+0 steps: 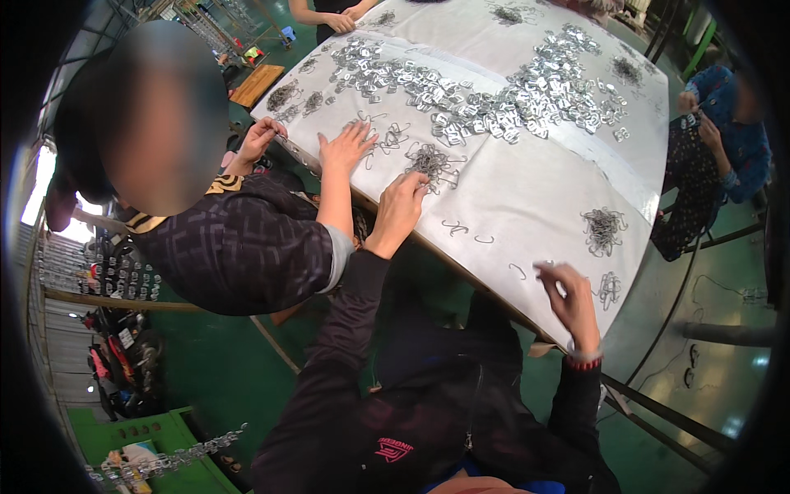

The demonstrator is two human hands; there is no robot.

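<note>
At the near edge of the white table [527,206], the right hand [569,298] is raised with its fingers curled, pinching a small metal piece [550,270] just above the cloth; what kind of piece it is cannot be told. Just beside it, to the right, lies a small clump of wire hooks [610,288], and a single loose hook [517,270] lies to its left. Further up and to the left, the left hand [400,206] reaches onto the table, fingers bent down into a hook pile [434,162], closing on some of the wires. Two loose hooks [455,226] lie between the two hands. Beside the left hand, a person in a dark patterned top presses an open palm [346,146] flat on the cloth next to scattered hooks. A dark tangle [603,226] sits near the right edge. Beyond, a broad spread of shiny clips [494,86] runs across the middle of the table. At the far right, a seated person in blue [728,123] holds both hands together. At the far end, another person's hands [341,18] rest on the table's edge.
</note>
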